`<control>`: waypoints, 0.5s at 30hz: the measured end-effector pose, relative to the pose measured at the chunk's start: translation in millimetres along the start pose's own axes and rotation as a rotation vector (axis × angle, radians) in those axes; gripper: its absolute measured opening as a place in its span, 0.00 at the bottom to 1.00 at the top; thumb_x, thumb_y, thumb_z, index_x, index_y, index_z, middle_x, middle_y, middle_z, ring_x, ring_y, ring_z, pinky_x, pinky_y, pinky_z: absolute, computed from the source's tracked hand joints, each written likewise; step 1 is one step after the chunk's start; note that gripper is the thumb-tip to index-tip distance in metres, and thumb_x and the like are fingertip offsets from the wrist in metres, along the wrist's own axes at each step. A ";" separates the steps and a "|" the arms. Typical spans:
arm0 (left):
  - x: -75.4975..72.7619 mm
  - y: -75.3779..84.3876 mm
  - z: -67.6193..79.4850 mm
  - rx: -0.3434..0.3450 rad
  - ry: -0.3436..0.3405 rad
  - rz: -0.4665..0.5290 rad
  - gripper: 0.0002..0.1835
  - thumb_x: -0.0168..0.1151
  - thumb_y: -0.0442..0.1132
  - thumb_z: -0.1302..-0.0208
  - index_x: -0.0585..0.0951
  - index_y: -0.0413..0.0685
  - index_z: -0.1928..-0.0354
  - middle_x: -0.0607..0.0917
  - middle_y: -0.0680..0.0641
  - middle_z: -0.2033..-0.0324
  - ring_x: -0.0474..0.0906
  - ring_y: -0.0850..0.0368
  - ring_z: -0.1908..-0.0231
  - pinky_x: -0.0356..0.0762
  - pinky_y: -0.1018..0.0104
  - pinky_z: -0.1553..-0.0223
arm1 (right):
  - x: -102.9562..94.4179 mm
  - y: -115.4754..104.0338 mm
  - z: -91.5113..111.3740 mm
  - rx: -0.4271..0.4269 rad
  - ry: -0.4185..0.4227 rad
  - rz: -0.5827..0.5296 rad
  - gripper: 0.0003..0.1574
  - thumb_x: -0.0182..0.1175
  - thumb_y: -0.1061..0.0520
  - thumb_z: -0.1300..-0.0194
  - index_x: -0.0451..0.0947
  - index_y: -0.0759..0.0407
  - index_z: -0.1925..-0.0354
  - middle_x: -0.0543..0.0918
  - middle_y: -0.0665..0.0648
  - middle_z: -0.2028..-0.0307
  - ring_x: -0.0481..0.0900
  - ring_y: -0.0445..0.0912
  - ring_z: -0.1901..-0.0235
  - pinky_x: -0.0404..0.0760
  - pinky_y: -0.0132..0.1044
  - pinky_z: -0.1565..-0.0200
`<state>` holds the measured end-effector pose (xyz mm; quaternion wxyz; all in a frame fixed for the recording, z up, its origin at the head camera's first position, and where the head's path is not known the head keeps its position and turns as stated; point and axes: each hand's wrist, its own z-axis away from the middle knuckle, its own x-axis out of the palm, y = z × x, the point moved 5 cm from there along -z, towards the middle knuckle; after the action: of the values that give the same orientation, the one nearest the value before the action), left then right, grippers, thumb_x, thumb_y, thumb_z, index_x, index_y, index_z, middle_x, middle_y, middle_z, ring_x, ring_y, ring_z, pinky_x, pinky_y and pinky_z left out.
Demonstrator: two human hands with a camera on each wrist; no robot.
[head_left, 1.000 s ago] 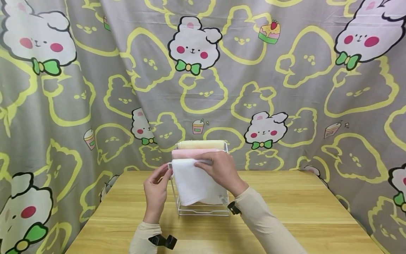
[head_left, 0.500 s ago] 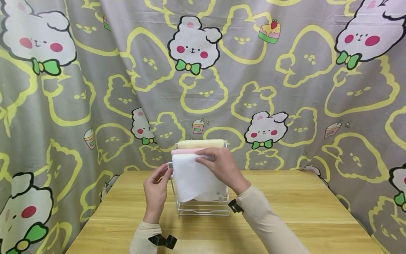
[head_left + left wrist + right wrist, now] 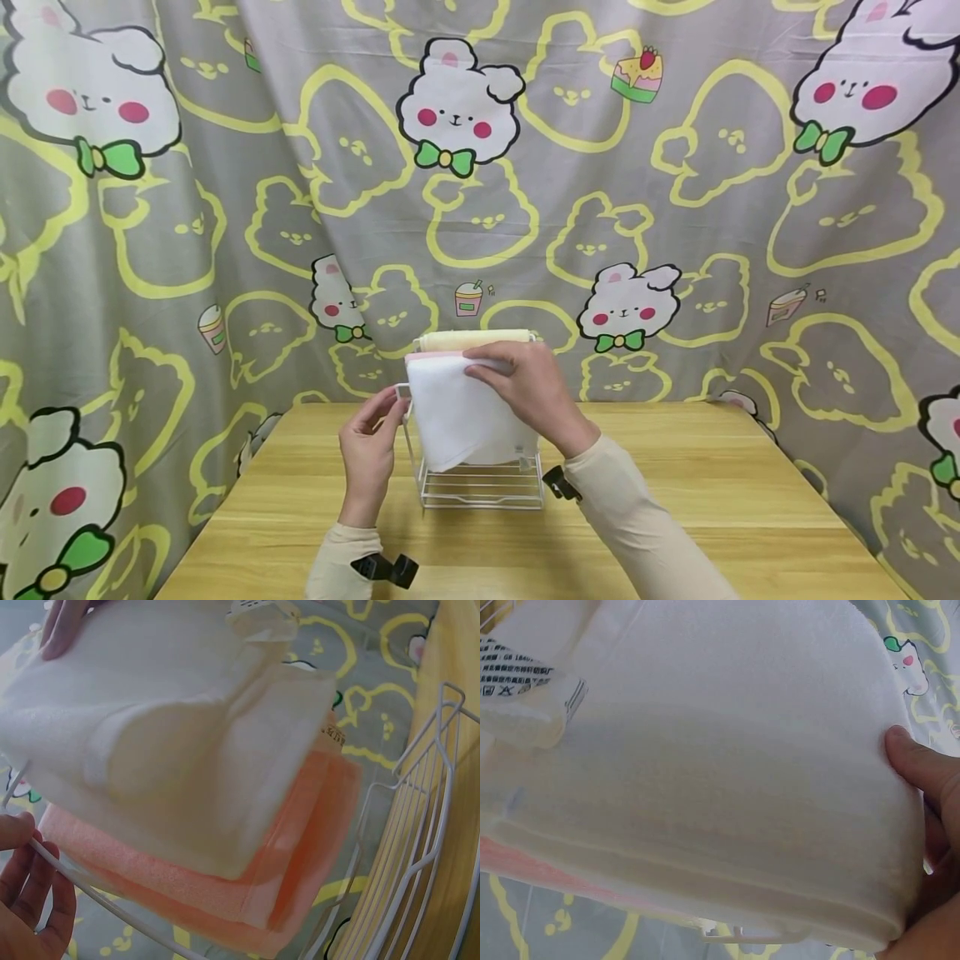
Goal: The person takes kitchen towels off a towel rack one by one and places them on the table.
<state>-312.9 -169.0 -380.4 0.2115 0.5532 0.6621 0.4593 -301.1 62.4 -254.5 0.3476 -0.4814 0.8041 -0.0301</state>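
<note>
A folded white towel (image 3: 457, 417) hangs from my right hand (image 3: 536, 396), which pinches its top fold between thumb and fingers. It sits above the base of a white wire rack (image 3: 483, 504), its lower edge uneven and a printed label (image 3: 525, 675) showing in the right wrist view. My left hand (image 3: 367, 458) grips the rack's upper left corner; the left wrist view has its thumb and fingertips around a white rod (image 3: 127, 919). Behind the white towel hang a pink towel (image 3: 435, 356), mostly covered, and a pale yellow towel (image 3: 476, 338) at the back.
The rack stands on a wood-grain table (image 3: 675, 483). A grey curtain (image 3: 480, 217) with cartoon rabbits hangs behind and along both sides. Black camera mounts are strapped to both wrists over beige sleeves (image 3: 630, 517).
My right hand has raised the white towel and shifted it slightly back. Its lower edge is higher, uncovering more of the rack's base, and it now hides most of the pink towel. My left hand stays put.
</note>
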 end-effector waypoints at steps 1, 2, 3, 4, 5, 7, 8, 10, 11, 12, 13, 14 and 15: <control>0.0 0.1 0.1 0.002 0.001 0.000 0.14 0.71 0.28 0.37 0.85 0.28 0.50 0.88 0.58 0.66 0.85 0.66 0.65 0.83 0.76 0.66 | -0.6 -0.1 0.0 0.001 0.002 0.001 0.12 0.77 0.55 0.42 0.91 0.54 0.58 0.92 0.51 0.60 0.90 0.43 0.59 0.88 0.39 0.57; 0.1 0.2 0.2 0.005 0.001 0.003 0.14 0.71 0.28 0.37 0.85 0.30 0.51 0.88 0.57 0.66 0.85 0.66 0.65 0.83 0.76 0.65 | -1.4 -0.3 0.2 0.002 0.004 -0.002 0.12 0.77 0.55 0.42 0.92 0.54 0.58 0.92 0.51 0.60 0.90 0.43 0.59 0.88 0.39 0.57; 0.0 0.1 0.2 0.007 0.000 0.009 0.13 0.71 0.27 0.37 0.85 0.30 0.51 0.88 0.57 0.66 0.85 0.66 0.65 0.84 0.76 0.65 | -2.1 -0.4 0.5 0.003 0.006 -0.006 0.12 0.77 0.55 0.42 0.92 0.54 0.58 0.92 0.51 0.60 0.90 0.43 0.59 0.88 0.39 0.57; 0.0 0.0 0.2 0.009 0.001 0.011 0.13 0.71 0.27 0.37 0.86 0.31 0.51 0.88 0.57 0.66 0.85 0.66 0.65 0.84 0.76 0.64 | -2.7 -0.3 0.9 0.005 0.006 -0.010 0.12 0.77 0.55 0.42 0.92 0.53 0.58 0.92 0.51 0.60 0.90 0.43 0.59 0.88 0.39 0.57; 0.0 -0.1 0.1 0.011 0.001 0.016 0.13 0.71 0.27 0.37 0.86 0.31 0.51 0.88 0.57 0.66 0.85 0.66 0.65 0.84 0.76 0.64 | -3.4 -0.1 1.3 0.007 0.008 -0.014 0.12 0.77 0.55 0.42 0.92 0.53 0.58 0.92 0.51 0.60 0.90 0.43 0.59 0.88 0.39 0.57; 0.1 0.0 0.1 0.017 0.002 0.018 0.13 0.71 0.26 0.38 0.86 0.31 0.51 0.88 0.58 0.66 0.85 0.66 0.64 0.84 0.77 0.63 | -4.7 0.5 2.0 0.013 0.010 -0.024 0.12 0.77 0.55 0.42 0.92 0.53 0.58 0.92 0.51 0.60 0.90 0.43 0.58 0.88 0.38 0.57; 0.0 -0.3 0.0 0.017 0.004 0.016 0.13 0.71 0.26 0.38 0.86 0.31 0.51 0.88 0.58 0.66 0.85 0.66 0.64 0.84 0.76 0.63 | -5.2 0.8 2.4 0.012 0.012 -0.031 0.12 0.77 0.55 0.42 0.92 0.53 0.58 0.92 0.51 0.60 0.90 0.43 0.58 0.88 0.38 0.57; -0.2 -0.5 -0.3 0.017 0.008 0.009 0.13 0.71 0.26 0.38 0.86 0.31 0.51 0.88 0.58 0.66 0.85 0.66 0.64 0.84 0.76 0.62 | -6.6 1.1 2.9 0.012 0.015 -0.044 0.12 0.77 0.56 0.42 0.91 0.53 0.57 0.92 0.52 0.60 0.90 0.43 0.58 0.89 0.38 0.57; -0.2 -0.4 -0.4 0.016 0.009 0.006 0.13 0.71 0.26 0.38 0.86 0.31 0.51 0.88 0.58 0.66 0.85 0.66 0.63 0.84 0.76 0.61 | -7.4 1.2 3.1 0.011 0.017 -0.047 0.12 0.77 0.56 0.42 0.91 0.53 0.58 0.92 0.52 0.60 0.90 0.43 0.58 0.89 0.38 0.57; -0.2 0.0 -0.4 0.018 0.008 0.002 0.13 0.71 0.27 0.38 0.86 0.31 0.51 0.88 0.58 0.66 0.85 0.66 0.63 0.84 0.76 0.61 | -8.4 1.1 3.2 0.009 0.020 -0.051 0.12 0.77 0.56 0.42 0.91 0.53 0.58 0.92 0.52 0.59 0.90 0.43 0.58 0.89 0.38 0.57; -0.4 -0.5 -0.5 0.014 0.010 -0.003 0.14 0.71 0.27 0.38 0.86 0.31 0.51 0.88 0.58 0.65 0.85 0.66 0.63 0.84 0.76 0.61 | -9.3 1.2 3.4 0.009 0.023 -0.053 0.12 0.77 0.56 0.42 0.91 0.53 0.58 0.92 0.52 0.59 0.90 0.43 0.58 0.89 0.38 0.57; -0.6 -0.8 -0.6 0.011 0.012 -0.003 0.14 0.72 0.27 0.38 0.86 0.31 0.51 0.88 0.58 0.66 0.85 0.66 0.63 0.84 0.76 0.61 | -10.4 1.0 3.4 0.009 0.025 -0.055 0.12 0.77 0.56 0.42 0.92 0.54 0.58 0.92 0.52 0.59 0.90 0.43 0.58 0.89 0.38 0.58; -0.7 -0.6 -0.4 0.010 0.012 -0.004 0.14 0.72 0.27 0.38 0.86 0.30 0.51 0.88 0.58 0.66 0.85 0.66 0.63 0.84 0.77 0.62 | -11.3 1.1 3.4 0.012 0.025 -0.055 0.12 0.76 0.56 0.42 0.92 0.53 0.58 0.92 0.52 0.59 0.90 0.43 0.58 0.89 0.38 0.58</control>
<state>-313.4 -169.8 -381.0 0.2055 0.5499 0.6669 0.4589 -296.6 72.9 -251.5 0.3395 -0.5006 0.7947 -0.0506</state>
